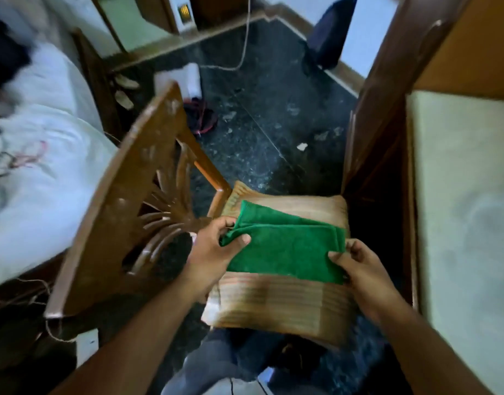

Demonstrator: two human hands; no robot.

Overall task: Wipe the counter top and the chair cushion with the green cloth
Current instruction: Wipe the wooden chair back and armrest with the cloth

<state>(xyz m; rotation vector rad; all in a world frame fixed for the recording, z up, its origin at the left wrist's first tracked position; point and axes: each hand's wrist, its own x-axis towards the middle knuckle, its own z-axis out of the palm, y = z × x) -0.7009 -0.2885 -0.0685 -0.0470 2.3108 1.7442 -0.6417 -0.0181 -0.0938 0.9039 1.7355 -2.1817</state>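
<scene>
On the chair cushion [276, 303] lies the folded green cloth [285, 246], left hand [213, 246] and right hand [359, 269] each pinching an edge, so cushion wiping seems underway; whether the counter top [467, 201] is done is unclear.

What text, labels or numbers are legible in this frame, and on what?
None legible.
Wall panel at top: yellowish marks, too blurred to read.
White bedding: embroidered pattern, not lettering.
Green cloth, chair cushion, counter top: no print visible.
</scene>
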